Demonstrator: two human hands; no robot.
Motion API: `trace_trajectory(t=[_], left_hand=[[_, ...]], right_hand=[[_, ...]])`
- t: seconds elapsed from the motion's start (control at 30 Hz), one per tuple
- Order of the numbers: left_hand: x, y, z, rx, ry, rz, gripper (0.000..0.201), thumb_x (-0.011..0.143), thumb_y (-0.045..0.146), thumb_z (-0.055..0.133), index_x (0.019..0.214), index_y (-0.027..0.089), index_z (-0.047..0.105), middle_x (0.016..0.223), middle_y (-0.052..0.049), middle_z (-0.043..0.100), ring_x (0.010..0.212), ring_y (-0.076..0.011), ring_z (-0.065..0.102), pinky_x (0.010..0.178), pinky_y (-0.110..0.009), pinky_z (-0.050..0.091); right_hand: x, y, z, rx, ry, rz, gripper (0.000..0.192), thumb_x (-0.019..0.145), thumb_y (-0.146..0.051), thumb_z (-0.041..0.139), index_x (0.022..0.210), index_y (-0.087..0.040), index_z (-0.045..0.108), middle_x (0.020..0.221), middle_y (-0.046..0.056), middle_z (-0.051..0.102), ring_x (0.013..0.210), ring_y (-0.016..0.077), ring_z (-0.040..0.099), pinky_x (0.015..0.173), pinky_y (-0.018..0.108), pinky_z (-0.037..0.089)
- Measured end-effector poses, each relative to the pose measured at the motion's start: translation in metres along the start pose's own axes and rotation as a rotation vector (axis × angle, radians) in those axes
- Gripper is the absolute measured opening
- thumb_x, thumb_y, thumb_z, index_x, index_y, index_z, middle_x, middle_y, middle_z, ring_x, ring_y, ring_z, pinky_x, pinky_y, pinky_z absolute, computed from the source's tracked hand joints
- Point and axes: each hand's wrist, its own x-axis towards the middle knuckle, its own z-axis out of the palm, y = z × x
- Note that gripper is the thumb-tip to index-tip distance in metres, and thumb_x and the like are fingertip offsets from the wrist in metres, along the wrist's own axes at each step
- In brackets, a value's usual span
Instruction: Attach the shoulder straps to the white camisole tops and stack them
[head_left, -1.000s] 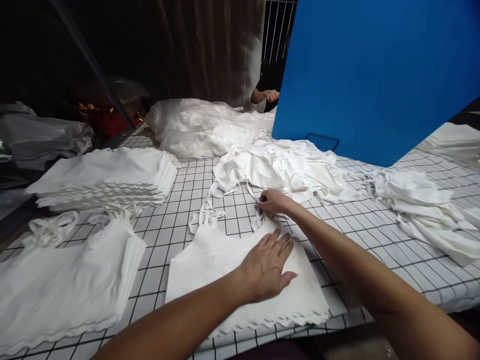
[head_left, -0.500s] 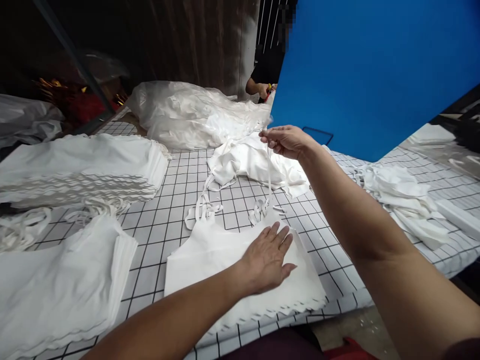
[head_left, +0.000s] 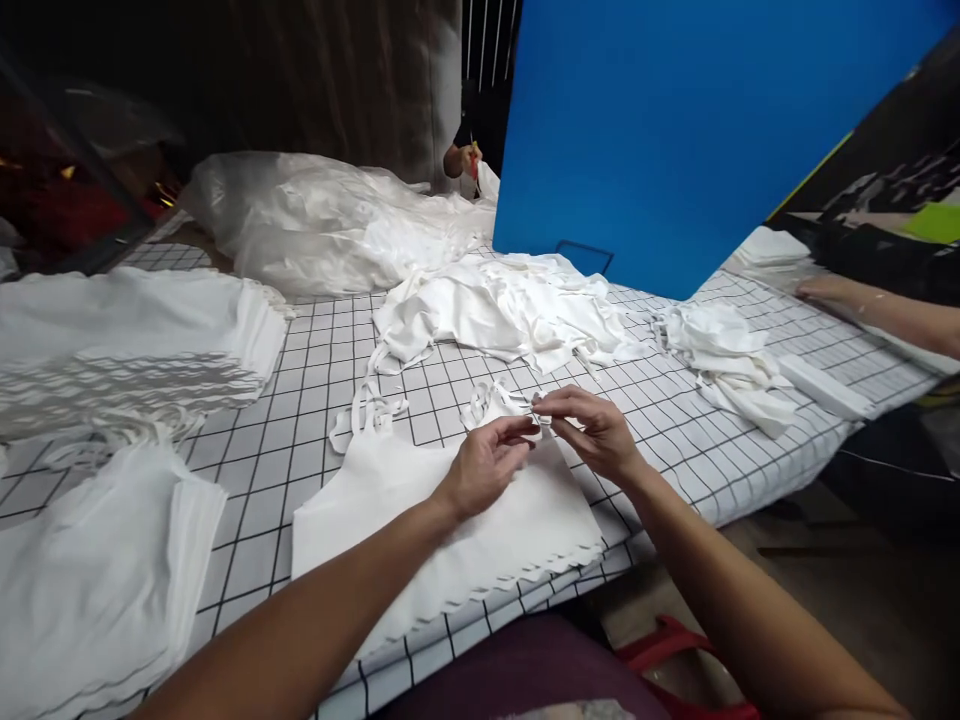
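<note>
A small stack of flat white fabric pieces (head_left: 420,520) with scalloped lower edges lies in front of me on the checked table (head_left: 675,420). Thin white straps (head_left: 495,400) run from its top. My left hand (head_left: 484,465) and my right hand (head_left: 592,430) meet just above the stack's upper right corner. Both pinch the same thin white strap between thumb and fingers.
Taller stacks of white pieces (head_left: 135,340) sit at the left, another (head_left: 90,580) at the near left. Loose white fabric (head_left: 510,310) is heaped mid-table, with bagged fabric (head_left: 315,220) behind. A blue board (head_left: 675,130) stands at the back. Another person's arm (head_left: 877,305) rests at the right.
My right hand came down from holding the strap high and now meets my left hand, which lifted off the stack to pinch the strap. The view shifted right.
</note>
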Motion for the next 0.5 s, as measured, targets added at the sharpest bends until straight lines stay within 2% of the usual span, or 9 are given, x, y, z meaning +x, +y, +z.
trace_trajectory(t=[0.13,0.27,0.37,0.43,0.5], left_hand=[[-0.003,-0.005,0.005,-0.122,-0.076,-0.078,0.035,0.079,0.029,0.075,0.108,0.011,0.068,0.107,-0.013,0.072,0.094,-0.0207,0.070,0.077,-0.031,0.056],[-0.004,-0.011,0.003,-0.075,-0.082,-0.160,0.030,0.082,0.040,0.073,0.091,0.011,0.070,0.088,-0.009,0.074,0.070,-0.0117,0.067,0.065,-0.024,0.051],[-0.003,-0.009,0.000,-0.016,-0.063,-0.181,0.031,0.083,0.043,0.071,0.086,0.012,0.070,0.085,-0.009,0.075,0.063,-0.0092,0.063,0.055,-0.019,0.045],[-0.004,-0.006,-0.001,-0.007,-0.045,-0.199,0.032,0.083,0.044,0.071,0.084,0.013,0.070,0.085,-0.009,0.076,0.061,-0.0092,0.062,0.052,-0.019,0.043],[-0.005,-0.003,0.000,0.007,-0.022,-0.212,0.031,0.083,0.043,0.071,0.083,0.013,0.070,0.082,-0.009,0.075,0.059,-0.0100,0.063,0.052,-0.019,0.044]], right_hand=[[-0.004,0.003,0.011,0.020,0.051,0.044,0.021,0.092,-0.016,0.058,0.104,-0.024,0.074,0.098,0.006,0.071,0.096,0.0173,0.070,0.080,0.033,0.060],[-0.005,0.005,0.019,0.041,0.055,0.075,0.021,0.092,-0.018,0.058,0.104,-0.023,0.073,0.097,0.006,0.070,0.093,0.0164,0.069,0.078,0.032,0.059],[-0.006,0.008,0.019,0.023,0.053,0.065,0.021,0.092,-0.016,0.056,0.106,-0.022,0.072,0.097,0.007,0.069,0.092,0.0166,0.067,0.078,0.032,0.057],[-0.006,0.007,0.012,-0.011,0.013,0.046,0.022,0.092,-0.014,0.055,0.107,-0.021,0.070,0.099,0.007,0.068,0.096,0.0180,0.065,0.082,0.035,0.055],[-0.006,0.004,0.004,-0.039,-0.089,0.044,0.024,0.093,-0.014,0.052,0.110,-0.022,0.067,0.103,0.008,0.066,0.102,0.0196,0.062,0.089,0.039,0.053]])
